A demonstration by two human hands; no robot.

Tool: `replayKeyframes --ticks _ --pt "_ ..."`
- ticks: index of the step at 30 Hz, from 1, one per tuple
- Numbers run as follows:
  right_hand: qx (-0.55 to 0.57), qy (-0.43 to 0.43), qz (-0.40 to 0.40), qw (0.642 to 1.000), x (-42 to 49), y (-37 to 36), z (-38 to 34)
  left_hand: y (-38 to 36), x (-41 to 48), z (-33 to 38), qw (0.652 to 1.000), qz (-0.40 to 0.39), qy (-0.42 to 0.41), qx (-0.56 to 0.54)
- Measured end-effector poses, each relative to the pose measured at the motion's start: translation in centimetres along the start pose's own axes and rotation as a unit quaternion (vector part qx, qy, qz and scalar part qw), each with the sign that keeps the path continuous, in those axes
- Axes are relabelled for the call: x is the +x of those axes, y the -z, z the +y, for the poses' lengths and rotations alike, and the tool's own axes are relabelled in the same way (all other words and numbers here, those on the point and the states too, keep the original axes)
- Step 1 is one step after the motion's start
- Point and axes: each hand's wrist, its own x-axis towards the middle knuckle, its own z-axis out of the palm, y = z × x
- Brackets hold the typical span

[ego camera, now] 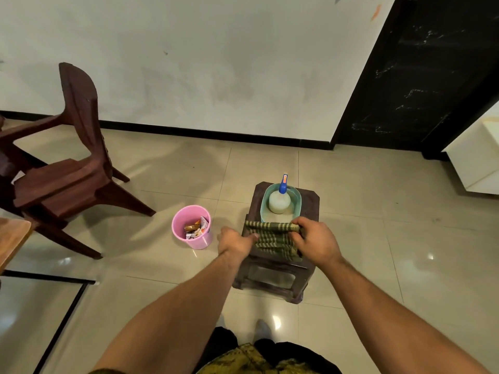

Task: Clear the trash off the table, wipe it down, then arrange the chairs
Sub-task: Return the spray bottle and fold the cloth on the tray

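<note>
A green striped cloth [272, 237] lies folded over the near edge of a dark brown plastic stool [310, 209]. My right hand [314, 240] grips the cloth's right end. My left hand [237, 242] pinches its left end. Behind the cloth, a teal basin [297, 201] on the stool holds a white spray bottle [279, 202] with a blue nozzle. A pink bin [202, 242] with wrappers and other trash inside stands on the floor left of the stool. A dark wooden chair [62, 182] stands at the left. A wooden table corner [12, 238] shows at the left edge.
Glossy beige tiles cover the floor. A black metal table frame [64, 317] runs along the lower left. A white wall with a black skirting is ahead, a black door [410, 76] at the upper right and a white cabinet [475, 155] at the right edge.
</note>
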Motion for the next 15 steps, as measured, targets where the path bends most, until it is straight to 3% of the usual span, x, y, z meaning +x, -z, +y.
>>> replayKeyframes --ticks 1,3,4,5,8,10,12,13,15 --pt "-0.056 0.012 0.003 0.998 0.0 -0.2 -0.9 -0.8 -0.5 0.1 0.986 -0.083 0.079 -0.118" --pt "-0.161 0.063 -0.023 0.985 -0.3 -0.9 -2.8 -2.2 -1.6 0.9 0.877 -0.257 0.173 -0.367" --pt "-0.187 0.100 -0.042 0.976 -0.5 -1.2 -3.4 -2.8 -2.0 1.4 0.831 -0.301 0.184 -0.431" --pt "-0.182 0.139 -0.067 0.971 -0.9 -1.7 -3.7 -3.0 -2.3 1.9 0.807 -0.321 0.185 -0.460" --pt "-0.001 0.170 -0.119 0.978 -3.0 -2.4 -2.4 -3.4 -1.7 2.5 0.815 -0.314 0.197 -0.445" --pt "0.168 0.066 -0.032 0.983 -4.4 -2.7 -0.5 -3.0 -1.0 2.3 0.831 -0.286 0.200 -0.432" --pt "0.278 -0.113 0.098 0.949 -4.3 -3.3 1.6 -2.4 -0.4 2.0 0.833 -0.276 0.201 -0.435" --pt "0.324 -0.216 0.116 0.914 -3.9 -3.4 2.3 -2.0 -0.3 2.0 0.831 -0.270 0.200 -0.443" --pt "0.453 -0.378 0.012 0.807 -2.6 -3.7 3.1 -1.9 0.3 2.2 0.826 -0.261 0.204 -0.456"
